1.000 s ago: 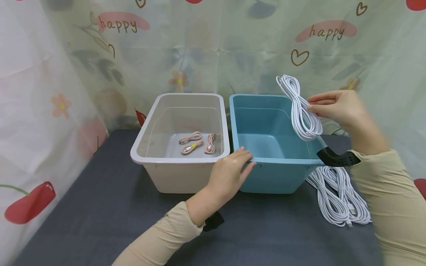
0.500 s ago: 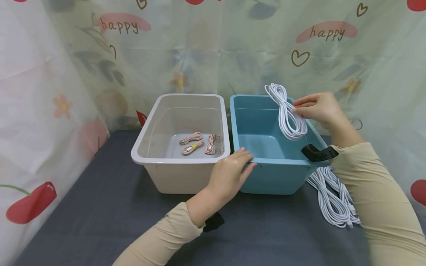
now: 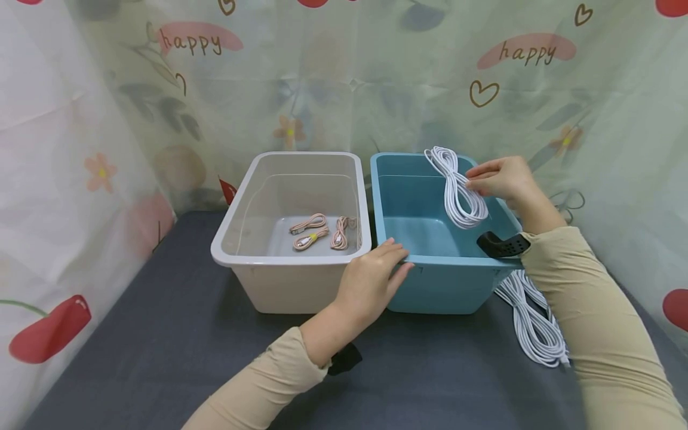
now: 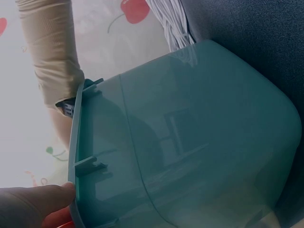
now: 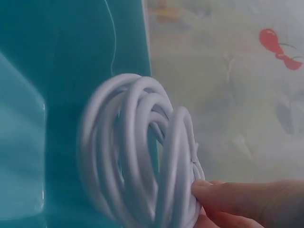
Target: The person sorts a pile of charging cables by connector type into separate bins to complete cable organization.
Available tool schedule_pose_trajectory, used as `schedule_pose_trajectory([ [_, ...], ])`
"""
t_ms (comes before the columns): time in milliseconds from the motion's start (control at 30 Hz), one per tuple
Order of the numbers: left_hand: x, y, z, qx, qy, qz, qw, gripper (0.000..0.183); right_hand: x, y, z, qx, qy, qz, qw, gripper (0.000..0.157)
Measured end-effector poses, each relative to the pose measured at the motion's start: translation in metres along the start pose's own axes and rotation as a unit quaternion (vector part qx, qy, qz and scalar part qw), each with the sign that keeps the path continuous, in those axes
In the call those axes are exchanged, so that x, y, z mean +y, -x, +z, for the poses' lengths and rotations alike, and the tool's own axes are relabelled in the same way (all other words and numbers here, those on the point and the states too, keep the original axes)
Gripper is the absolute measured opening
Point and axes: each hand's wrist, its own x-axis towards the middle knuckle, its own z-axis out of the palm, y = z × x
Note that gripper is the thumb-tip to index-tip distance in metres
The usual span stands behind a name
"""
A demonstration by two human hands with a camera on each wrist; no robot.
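My right hand (image 3: 505, 179) pinches a coiled white cable (image 3: 464, 200) between thumb and fingertips. The bundle hangs tilted over the opening of the blue plastic bin (image 3: 430, 286), its lower loops below rim height in the head view. Close up in the right wrist view, the cable's thick loops (image 5: 128, 142) fan out from the fingertips (image 5: 202, 187). My left hand (image 3: 371, 278) grips the blue bin's near left corner, fingers over the rim and thumb on the outside. In the left wrist view the thumb (image 4: 61, 192) lies against that rim.
A beige bin (image 3: 290, 283) stands just left of the blue one, with three coiled pink cables (image 3: 307, 223) on its floor. More coiled white cable (image 3: 537, 331) lies on the dark cloth right of the blue bin, partly behind the right sleeve. A patterned curtain (image 3: 344, 77) hangs behind.
My right hand has carried the white cable bundle leftward and down, from the blue bin's right edge to over its opening. The left hand stays on the rim.
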Motion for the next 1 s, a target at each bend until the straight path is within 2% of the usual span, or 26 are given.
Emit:
schedule_pose_trajectory([
  [400, 0.000, 0.000, -0.001, -0.006, -0.005, -0.001, 1.0000, 0.019, 0.008, -0.006, 0.000, 0.006, -0.001, 0.033, 0.999, 0.045],
  [1000, 0.001, 0.000, -0.001, -0.001, -0.003, 0.000, 1.0000, 0.020, 0.019, -0.013, 0.005, 0.004, 0.023, 0.053, 0.998, 0.041],
])
